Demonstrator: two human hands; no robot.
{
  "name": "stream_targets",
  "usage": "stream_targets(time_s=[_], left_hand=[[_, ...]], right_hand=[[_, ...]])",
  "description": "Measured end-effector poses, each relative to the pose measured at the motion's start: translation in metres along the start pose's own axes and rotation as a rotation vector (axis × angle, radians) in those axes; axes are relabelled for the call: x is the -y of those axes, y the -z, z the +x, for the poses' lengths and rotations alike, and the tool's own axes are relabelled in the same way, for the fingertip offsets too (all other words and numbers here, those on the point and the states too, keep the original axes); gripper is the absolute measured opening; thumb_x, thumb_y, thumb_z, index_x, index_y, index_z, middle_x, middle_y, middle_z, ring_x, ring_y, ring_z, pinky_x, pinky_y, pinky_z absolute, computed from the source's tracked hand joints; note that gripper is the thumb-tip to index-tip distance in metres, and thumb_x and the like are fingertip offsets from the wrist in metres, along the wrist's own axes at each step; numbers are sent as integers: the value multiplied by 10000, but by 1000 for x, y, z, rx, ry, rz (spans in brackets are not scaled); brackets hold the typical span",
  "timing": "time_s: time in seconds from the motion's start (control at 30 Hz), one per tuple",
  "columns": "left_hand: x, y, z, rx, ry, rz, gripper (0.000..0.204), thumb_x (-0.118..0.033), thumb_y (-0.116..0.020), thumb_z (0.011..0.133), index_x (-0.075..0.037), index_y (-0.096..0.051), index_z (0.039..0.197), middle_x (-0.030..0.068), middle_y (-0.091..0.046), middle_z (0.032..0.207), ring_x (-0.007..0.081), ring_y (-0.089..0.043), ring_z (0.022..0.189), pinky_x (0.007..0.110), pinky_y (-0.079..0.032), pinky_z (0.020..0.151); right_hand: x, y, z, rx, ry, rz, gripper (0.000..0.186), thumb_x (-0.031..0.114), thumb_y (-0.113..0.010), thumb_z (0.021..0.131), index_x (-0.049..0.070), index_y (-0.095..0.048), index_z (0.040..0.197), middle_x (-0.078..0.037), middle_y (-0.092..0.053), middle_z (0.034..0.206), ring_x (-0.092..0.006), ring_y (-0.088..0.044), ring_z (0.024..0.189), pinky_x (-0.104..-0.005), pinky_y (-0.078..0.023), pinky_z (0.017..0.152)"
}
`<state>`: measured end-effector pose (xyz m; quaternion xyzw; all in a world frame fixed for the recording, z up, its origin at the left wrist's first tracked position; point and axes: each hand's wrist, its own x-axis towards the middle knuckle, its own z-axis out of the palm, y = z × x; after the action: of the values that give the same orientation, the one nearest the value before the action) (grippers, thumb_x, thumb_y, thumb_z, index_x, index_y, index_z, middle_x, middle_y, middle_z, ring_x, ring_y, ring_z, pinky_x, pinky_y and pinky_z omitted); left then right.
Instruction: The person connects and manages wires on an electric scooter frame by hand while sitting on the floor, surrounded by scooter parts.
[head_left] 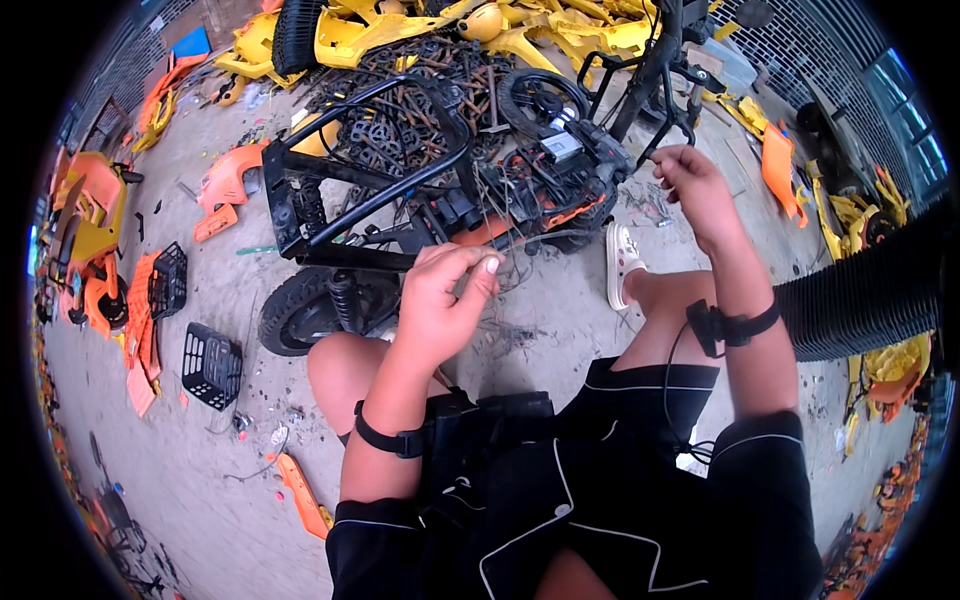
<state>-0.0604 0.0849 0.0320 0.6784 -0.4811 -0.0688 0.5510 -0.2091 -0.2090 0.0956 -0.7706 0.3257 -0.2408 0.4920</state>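
Observation:
My left hand (447,298) is closed in a pinch, thumb against the curled fingers, on a thin wire (535,238) that runs off to the right. It is just in front of the black tubular scooter frame (400,182). Behind the wire lie the scooter's motor parts and tangled cables (535,185), with an orange strip among them. My right hand (697,190) is raised on the right, its fingers curled and pressed together beside the black handlebar stem (640,95). Whatever those fingers may hold cannot be made out.
A black-tyred wheel (318,312) lies under the frame. Heaped beyond are rusty metal parts (400,125) and yellow plastic panels (375,38). Black baskets (212,367) and orange panels (235,175) lie to the left. A thick ribbed black hose (850,305) crosses the right side.

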Motion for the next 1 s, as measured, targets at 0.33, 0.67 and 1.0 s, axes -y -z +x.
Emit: stream_targets(time_s=[0.33, 0.67, 1.0], left_hand=[[12, -30, 26, -78, 225, -619, 239, -176, -551, 984, 43, -634, 1030, 50, -623, 787, 122, -584, 763, 266, -478, 755], [16, -44, 61, -303, 280, -388, 583, -374, -381, 1036, 17, -294, 1461, 148, -530, 1353, 234, -508, 1236, 377, -399, 1011], [36, -72, 43, -196, 443, -187, 455, -374, -353, 1042, 5, -366, 1294, 149, -486, 1281, 228, -504, 1170, 358, -393, 986]], right_hand=[[-43, -134, -54, 820, 302, -333, 626, 292, -702, 818, -25, -482, 1311, -240, -573, 1204, -357, -558, 1138, -408, -449, 960], [-85, -133, -14, 800, -209, 575, 291, 231, -544, 977, -36, -621, 1064, -118, -669, 883, -199, -637, 762, -330, -522, 736], [-58, -91, 8, 838, -344, 1242, 355, 296, -487, 995, -19, -619, 1092, -97, -660, 914, -199, -635, 811, -328, -510, 741]])
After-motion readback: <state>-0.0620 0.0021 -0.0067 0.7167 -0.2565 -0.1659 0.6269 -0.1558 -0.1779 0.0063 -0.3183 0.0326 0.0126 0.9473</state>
